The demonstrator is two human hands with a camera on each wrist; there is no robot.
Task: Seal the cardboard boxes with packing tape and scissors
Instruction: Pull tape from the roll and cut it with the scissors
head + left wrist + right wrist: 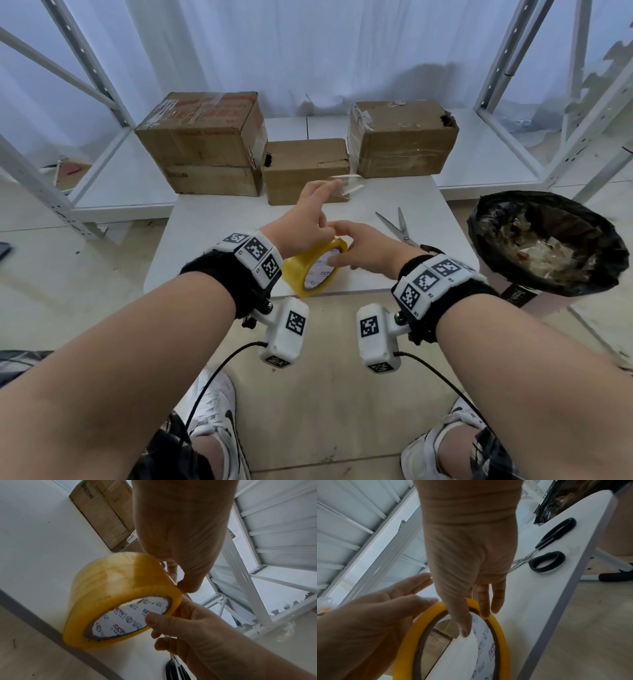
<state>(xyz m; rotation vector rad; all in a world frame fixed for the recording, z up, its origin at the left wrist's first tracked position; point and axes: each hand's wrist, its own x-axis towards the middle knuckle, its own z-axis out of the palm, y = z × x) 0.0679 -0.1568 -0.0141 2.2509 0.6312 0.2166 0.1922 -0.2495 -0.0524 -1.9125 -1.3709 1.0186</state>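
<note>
Both hands meet at the tape roll on the surface: right hand pinching its rim, thumb inside the core; left hand fingers loose, apparently lifting the tape end. Peel slowly, steadying the roll.

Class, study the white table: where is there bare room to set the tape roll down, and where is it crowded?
Bare patches on the table: the left part, in front of the big left box, and the strip between the scissors and the right box. Crowded: the back edge with three boxes, and the front middle, where both hands meet at the tape roll.
</note>
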